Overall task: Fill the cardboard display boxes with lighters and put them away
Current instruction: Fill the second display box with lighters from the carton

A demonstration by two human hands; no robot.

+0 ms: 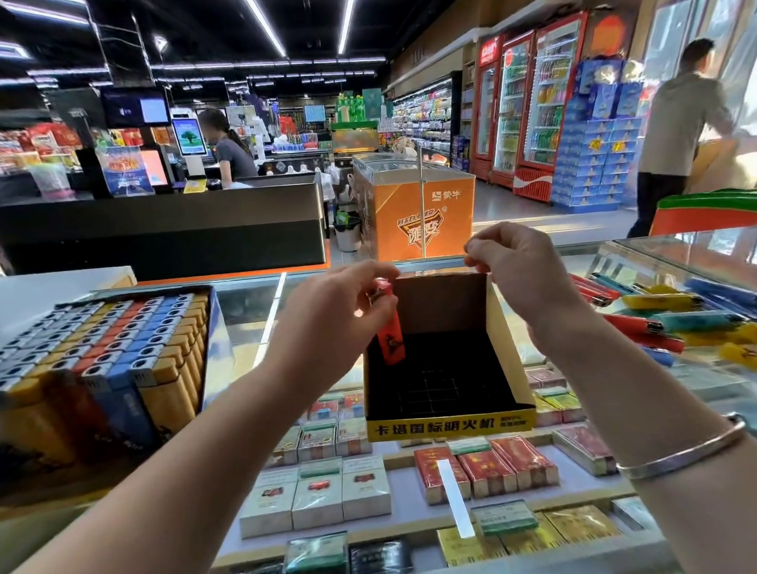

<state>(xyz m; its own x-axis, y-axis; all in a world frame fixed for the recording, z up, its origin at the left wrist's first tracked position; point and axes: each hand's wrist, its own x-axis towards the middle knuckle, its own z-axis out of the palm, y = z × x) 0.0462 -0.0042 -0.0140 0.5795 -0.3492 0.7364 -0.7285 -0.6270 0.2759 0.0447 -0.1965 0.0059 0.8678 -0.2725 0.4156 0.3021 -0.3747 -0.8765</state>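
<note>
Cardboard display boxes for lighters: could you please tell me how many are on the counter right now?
2. A full display box stands at the left of the glass counter; an empty display box sits in the middle between both hands. Others may lie outside the view.

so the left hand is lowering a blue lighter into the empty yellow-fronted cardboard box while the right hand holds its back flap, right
Not quite: the lighter in the left hand is red, not blue, as the head view shows. The rest holds: it goes into the empty yellow-fronted cardboard box while the right hand holds the back flap.
</note>
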